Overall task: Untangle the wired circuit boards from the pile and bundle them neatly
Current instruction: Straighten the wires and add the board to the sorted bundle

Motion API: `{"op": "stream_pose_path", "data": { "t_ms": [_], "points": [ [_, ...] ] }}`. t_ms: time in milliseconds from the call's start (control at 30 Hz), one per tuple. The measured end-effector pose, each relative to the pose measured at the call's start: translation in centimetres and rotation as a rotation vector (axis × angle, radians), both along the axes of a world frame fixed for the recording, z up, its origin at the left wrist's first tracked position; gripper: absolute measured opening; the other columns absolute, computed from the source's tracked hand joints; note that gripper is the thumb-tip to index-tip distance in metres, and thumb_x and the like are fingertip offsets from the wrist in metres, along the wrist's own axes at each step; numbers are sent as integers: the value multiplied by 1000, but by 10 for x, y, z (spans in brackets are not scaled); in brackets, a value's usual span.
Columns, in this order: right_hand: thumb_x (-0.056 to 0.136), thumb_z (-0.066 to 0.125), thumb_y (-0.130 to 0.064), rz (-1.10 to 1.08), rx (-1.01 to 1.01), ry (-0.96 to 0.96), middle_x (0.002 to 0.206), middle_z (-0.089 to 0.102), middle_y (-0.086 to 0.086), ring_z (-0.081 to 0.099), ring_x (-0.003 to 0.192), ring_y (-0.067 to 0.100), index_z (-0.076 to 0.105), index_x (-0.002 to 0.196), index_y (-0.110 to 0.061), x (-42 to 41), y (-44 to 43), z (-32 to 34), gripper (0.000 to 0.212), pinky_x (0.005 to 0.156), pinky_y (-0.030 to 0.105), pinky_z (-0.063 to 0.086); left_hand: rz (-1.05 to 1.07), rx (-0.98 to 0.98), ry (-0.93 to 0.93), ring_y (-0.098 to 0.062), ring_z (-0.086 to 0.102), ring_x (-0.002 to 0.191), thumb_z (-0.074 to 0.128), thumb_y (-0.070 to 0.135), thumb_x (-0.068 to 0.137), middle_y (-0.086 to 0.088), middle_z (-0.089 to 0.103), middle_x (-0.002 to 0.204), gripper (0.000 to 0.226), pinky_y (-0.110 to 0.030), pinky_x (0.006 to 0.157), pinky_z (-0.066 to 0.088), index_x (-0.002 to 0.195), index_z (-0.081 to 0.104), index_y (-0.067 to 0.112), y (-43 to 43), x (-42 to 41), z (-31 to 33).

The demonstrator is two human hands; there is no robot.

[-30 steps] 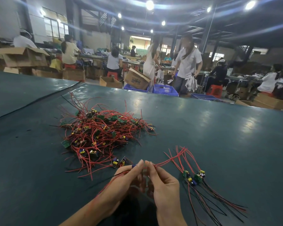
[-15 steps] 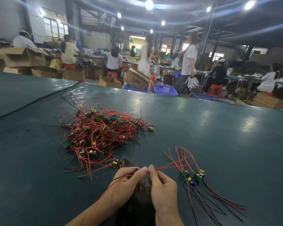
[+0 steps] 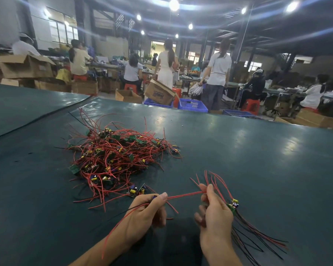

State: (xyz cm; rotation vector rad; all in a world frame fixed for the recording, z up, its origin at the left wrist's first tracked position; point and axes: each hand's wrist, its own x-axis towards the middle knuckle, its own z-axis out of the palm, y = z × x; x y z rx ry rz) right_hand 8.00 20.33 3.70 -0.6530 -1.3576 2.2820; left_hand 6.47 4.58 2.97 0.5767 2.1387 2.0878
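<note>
- As seen from head height over a dark green table (image 3: 258,160): one pile of wired circuit boards (image 3: 121,156), with mostly red leads, a few black ones, and small green boards too knotted together to count.
- Just off the near edge of the pile: two loose boards (image 3: 137,189), side by side on the table, red leads running back into the tangle.
- Nearer than the pile and to its right: two bare hands, apart from each other.
- Left hand (image 3: 146,212), the closer of the two to the pile: fingers curled in, thumb and forefinger pinching a single board (image 3: 154,197), of which only a blue part shows at the fingertips. One red and one black lead trailing back along the wrist.
- Between the hands: red leads (image 3: 185,195), seemingly two, drawn nearly straight from the left pinch to the right.
- Right hand (image 3: 215,212), farther right of the pile: thumb and forefinger closed on the far end of those red leads, other fingers loosely bent.
- Right of the pile, at the outer edge of the right hand: one bundle (image 3: 233,204) of a few boards, red ends fanning up past the fingertips, red and black leads fanning toward the camera. Hard to tell whether gripped or only lying beside the hand.
- Beyond the pile, past the far table edge: three blue crates (image 3: 192,105), one tilted cardboard box (image 3: 159,92), two standing people (image 3: 218,73) with backs turned, others seated at benches.
</note>
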Motion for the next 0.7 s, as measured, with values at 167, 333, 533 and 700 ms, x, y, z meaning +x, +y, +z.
{"op": "stream_pose_path", "data": {
  "t_ms": [167, 333, 533, 700],
  "points": [
    [88, 65, -32, 274, 327, 20, 57, 64, -4, 56, 51, 11, 79, 70, -24, 9, -40, -10, 24, 51, 24, 48, 43, 22, -2, -14, 50, 56, 62, 42, 87, -4, 51, 56, 44, -24, 60, 41, 55, 57, 13, 3, 0, 0],
    [91, 63, -27, 218, 353, 0, 58, 67, -1, 57, 56, 9, 80, 69, -25, 7, -42, -10, 27, 56, 31, 49, -9, 23, -18, -15, 53, 55, 61, 39, 88, -7, 56, 55, 48, -21, 59, 42, 54, 58, 5, 1, 1, 6],
    [93, 61, -26, 5, 85, 20, 55, 45, -6, 24, 35, 2, 79, 71, -22, -2, 6, 2, 29, 34, 15, 21, -15, 56, -48, -20, 55, 52, 55, 41, 82, -11, 60, 52, 46, -24, 57, 46, 44, 57, 14, -4, 1, 13],
    [83, 64, -48, 102, 188, 25, 56, 46, -9, 30, 39, 3, 79, 80, -23, 7, -10, 1, 29, 39, 19, 28, -25, 117, -159, -20, 56, 52, 56, 44, 76, -13, 60, 56, 44, -23, 53, 46, 48, 55, 10, -4, 3, 11]
  ]
}}
